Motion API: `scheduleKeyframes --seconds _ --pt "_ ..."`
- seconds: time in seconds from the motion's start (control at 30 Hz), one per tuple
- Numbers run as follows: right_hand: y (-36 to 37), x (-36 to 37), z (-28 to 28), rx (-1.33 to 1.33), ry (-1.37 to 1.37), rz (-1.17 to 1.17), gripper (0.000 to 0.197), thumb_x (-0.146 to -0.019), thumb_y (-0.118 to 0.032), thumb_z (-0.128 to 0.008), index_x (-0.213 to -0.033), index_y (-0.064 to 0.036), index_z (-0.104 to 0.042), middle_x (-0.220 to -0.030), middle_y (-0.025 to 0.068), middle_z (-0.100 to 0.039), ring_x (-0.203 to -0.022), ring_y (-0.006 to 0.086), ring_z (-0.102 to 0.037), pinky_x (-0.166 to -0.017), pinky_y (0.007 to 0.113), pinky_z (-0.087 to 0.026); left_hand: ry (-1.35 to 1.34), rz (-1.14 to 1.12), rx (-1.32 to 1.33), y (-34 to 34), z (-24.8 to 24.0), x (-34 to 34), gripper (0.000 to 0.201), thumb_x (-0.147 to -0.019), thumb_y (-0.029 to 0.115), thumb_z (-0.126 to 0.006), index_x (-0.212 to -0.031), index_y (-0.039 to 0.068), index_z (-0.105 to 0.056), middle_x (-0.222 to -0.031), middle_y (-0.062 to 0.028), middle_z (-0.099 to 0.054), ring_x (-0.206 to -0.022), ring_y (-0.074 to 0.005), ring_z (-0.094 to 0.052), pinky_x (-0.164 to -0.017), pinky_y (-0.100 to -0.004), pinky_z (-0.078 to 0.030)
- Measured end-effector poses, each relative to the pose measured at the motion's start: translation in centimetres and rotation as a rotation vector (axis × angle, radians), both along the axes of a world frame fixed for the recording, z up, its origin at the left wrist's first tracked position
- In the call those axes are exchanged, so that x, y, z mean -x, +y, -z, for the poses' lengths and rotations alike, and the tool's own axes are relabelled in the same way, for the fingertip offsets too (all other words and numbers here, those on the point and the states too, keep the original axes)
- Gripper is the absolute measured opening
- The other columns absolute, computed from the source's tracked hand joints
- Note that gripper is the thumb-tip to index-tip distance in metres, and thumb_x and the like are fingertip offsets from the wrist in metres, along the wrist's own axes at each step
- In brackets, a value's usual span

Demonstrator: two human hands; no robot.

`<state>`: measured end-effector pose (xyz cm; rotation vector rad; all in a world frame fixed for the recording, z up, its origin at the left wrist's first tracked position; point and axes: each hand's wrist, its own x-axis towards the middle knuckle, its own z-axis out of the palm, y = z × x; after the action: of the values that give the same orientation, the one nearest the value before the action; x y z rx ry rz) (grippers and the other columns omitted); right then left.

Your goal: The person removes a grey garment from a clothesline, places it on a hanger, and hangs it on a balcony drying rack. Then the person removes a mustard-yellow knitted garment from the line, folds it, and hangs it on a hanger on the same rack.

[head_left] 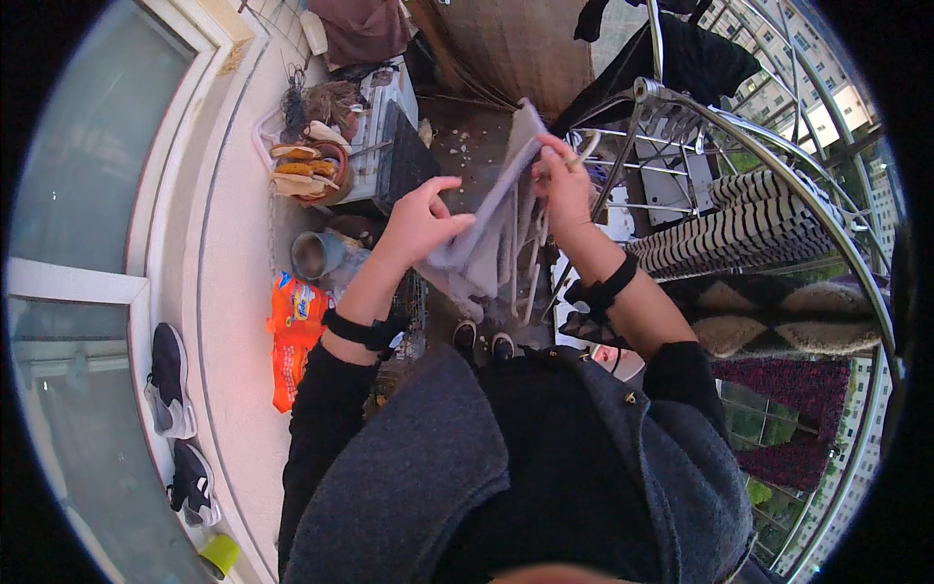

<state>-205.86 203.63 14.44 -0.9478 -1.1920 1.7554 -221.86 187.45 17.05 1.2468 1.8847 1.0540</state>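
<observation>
A pale grey-lavender cloth (pixel 499 209) hangs in folds in front of me, between my two hands. My right hand (pixel 564 190) is closed around a white clothes hanger (pixel 590 146), whose hook sticks out past the fingers. Its index finger reaches to the cloth's upper edge. On the cloth's left side is my left hand (pixel 420 226), thumb and index finger spread apart, the thumb tip against the cloth's edge. Its other fingers are mostly hidden. White bars, like more hanger parts, show below my right hand beside the cloth.
A metal drying rack (pixel 720 122) with a striped cloth (pixel 744 219) and other textiles stands at the right. To the left are an orange bag (pixel 295 336), a grey-blue bucket (pixel 318 255), a pot (pixel 326 175) and a dark-fronted box (pixel 404 161). Shoes (pixel 170 380) rest on the window ledge.
</observation>
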Motion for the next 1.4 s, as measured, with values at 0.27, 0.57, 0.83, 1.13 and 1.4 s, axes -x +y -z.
scheduleKeyframes --seconds 0.27,0.57,0.83,1.13,1.4 --pt "0.9 2.0 -3.8 -0.129 0.228 0.18 0.022 -0.089 -0.013 -0.057 -0.11 -0.0107 -0.062 -0.075 -0.0018 -0.052 -0.065 0.0054 -0.046 -0.053 0.019 -0.035 0.632 0.05 0.071 -2.3 0.7 0.2 0.046 -0.065 0.029 -0.072 -0.102 0.009 -0.054 -0.092 -0.0122 -0.054 -0.082 -0.0347 -0.06 -0.073 -0.0419 -0.05" --pt "-0.2 2.1 -5.2 -0.401 0.396 -0.063 0.036 -0.087 -0.005 -0.048 -0.123 -0.0038 -0.054 -0.116 0.008 -0.056 -0.093 0.0133 -0.053 -0.071 0.025 -0.043 0.379 -0.18 -0.2 -2.6 -0.7 3.9 0.03 -0.069 0.008 -0.054 -0.097 0.002 -0.061 -0.096 -0.0175 -0.063 -0.092 -0.0386 -0.059 -0.077 -0.0402 -0.048" --pt "-0.9 2.6 -6.0 -0.532 0.442 -0.156 0.034 -0.085 -0.001 -0.059 -0.118 -0.0078 -0.054 -0.139 0.0117 -0.037 -0.11 0.0207 -0.055 -0.08 0.029 -0.046 0.119 -0.191 -0.242 -3.9 -2.2 6.6 0.034 -0.073 0.0 -0.053 -0.106 -0.003 -0.062 -0.098 -0.0106 -0.067 -0.087 -0.0209 -0.063 -0.079 -0.0291 -0.048" --pt "-1.0 3.7 -5.7 -0.471 0.519 -0.128 0.029 -0.08 0.003 -0.066 -0.106 -0.0075 -0.057 -0.12 0.0047 -0.046 -0.105 0.0186 -0.056 -0.081 0.03 -0.048 -0.228 -0.11 -0.233 -4.6 -3.6 5.9 0.03 -0.083 0.006 -0.059 -0.112 0.0 -0.063 -0.095 -0.0033 -0.065 -0.083 -0.0109 -0.059 -0.077 -0.0246 -0.047" --pt "-1.4 4.3 -6.0 -0.564 0.416 0.011 0.027 -0.079 0.003 -0.066 -0.104 -0.0049 -0.059 -0.12 0.0071 -0.046 -0.118 0.0219 -0.047 -0.09 0.031 -0.045 0.786 -0.16 -0.157 -5.2 -3.1 3.8 0.045 -0.069 0.01 -0.068 -0.112 0.006 -0.054 -0.093 -0.0113 -0.053 -0.085 -0.0332 -0.058 -0.072 -0.0398 -0.048"
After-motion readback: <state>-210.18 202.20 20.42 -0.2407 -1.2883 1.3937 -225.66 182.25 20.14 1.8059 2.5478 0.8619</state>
